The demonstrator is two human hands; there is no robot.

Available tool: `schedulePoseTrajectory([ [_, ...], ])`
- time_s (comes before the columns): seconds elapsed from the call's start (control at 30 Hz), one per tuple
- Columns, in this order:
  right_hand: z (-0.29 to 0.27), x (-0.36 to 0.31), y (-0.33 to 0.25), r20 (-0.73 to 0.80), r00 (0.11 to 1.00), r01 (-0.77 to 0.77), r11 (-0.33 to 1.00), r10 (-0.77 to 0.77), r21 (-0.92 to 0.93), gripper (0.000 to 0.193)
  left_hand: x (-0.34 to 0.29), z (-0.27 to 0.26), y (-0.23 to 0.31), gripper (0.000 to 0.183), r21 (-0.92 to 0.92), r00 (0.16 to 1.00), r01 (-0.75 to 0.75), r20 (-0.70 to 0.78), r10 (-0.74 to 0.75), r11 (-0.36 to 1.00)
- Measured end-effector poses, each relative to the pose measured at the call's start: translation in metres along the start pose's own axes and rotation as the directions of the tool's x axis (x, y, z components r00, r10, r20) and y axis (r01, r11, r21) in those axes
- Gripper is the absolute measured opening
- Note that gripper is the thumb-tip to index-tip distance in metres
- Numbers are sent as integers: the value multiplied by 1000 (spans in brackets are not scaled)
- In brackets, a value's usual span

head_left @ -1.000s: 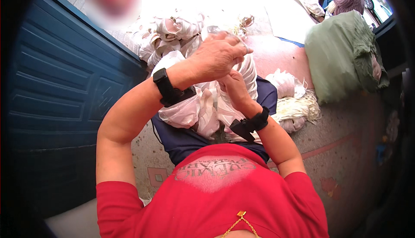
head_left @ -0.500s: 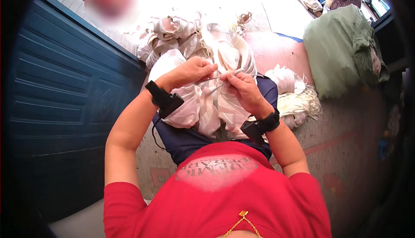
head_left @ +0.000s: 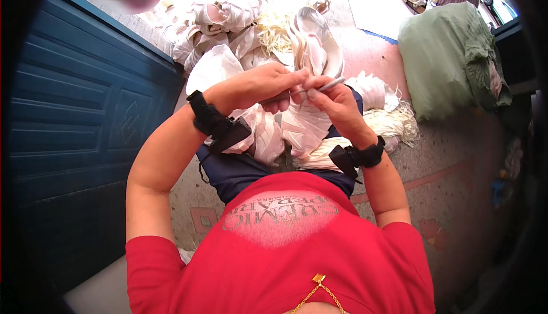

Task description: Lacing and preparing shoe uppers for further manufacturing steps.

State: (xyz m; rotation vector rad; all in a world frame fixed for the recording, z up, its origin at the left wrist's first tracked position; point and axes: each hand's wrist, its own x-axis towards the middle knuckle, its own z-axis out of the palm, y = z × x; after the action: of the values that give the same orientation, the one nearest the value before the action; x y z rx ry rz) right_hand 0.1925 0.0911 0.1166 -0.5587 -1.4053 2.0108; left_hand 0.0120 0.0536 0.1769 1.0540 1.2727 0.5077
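While both hands meet above the lap, the work in hand appears to be a fine operation on the white fabric pieces (head_left: pixel 297 126) heaped there. The left hand (head_left: pixel 260 86) has its fingers closed around one end of a thin metal tool (head_left: pixel 319 87), possibly a needle or small blade; the view is too coarse to tell which. At 3 o'clock of it, touching, the right hand (head_left: pixel 337 103) pinches the tool's other end and likely a fabric edge. The fabric lies directly beneath both hands, on the lap, with more white pieces (head_left: pixel 228 14) at 12 o'clock on the floor. A blue door (head_left: pixel 74 114) stands at 9 o'clock; a green bundle (head_left: pixel 451 57) sits at 2 o'clock. Judged from this grip, the step is mid-way. The next move calls for steady tension and a controlled pull with the fabric held flat.
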Motion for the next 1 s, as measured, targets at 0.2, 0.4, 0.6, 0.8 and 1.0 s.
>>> schedulePoseTrajectory([
  [0.2,1,-1,24,-62,989,112,962,-131,-247,18,9,8,-17,40,-235,982,158,-67,-178,959],
  [0.4,4,-3,22,-151,969,136,933,-195,-333,10,11,29,-38,15,-372,939,-182,-341,49,910],
  [0.6,-5,-2,28,-145,985,63,981,-91,-185,20,22,54,-53,13,587,448,-428,-522,726,687],
  [0.8,-14,1,20,-149,982,-117,993,117,10,40,18,64,-48,14,357,648,-456,-495,579,815],
  [1.0,-16,12,21,-8,953,-288,901,302,-325,32,18,67,-57,11,780,560,-234,-380,736,580],
])
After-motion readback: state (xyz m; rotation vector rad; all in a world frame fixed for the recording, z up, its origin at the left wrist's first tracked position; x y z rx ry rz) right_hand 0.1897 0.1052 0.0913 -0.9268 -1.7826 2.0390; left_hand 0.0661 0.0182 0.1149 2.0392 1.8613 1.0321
